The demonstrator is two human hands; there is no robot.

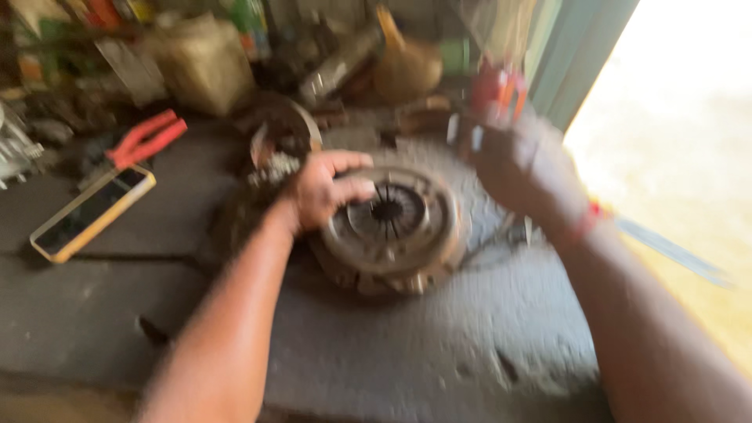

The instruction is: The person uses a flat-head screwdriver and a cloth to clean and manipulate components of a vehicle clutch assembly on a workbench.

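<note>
Your left hand clamps its fingers on the rusty clutch plate's rim; right hand blurred, grip unclear. Steady the plate first.

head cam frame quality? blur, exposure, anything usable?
Head view: heavy motion blur throughout; the right hand is smeared worst, so any grip is unreadable. The left hand on the round rusty metal clutch plate is soft but legible. The doorway at right is blown out to white-yellow glare. The grey workbench top is evenly lit, and the red-handled pliers are recognisable only by colour.
</note>
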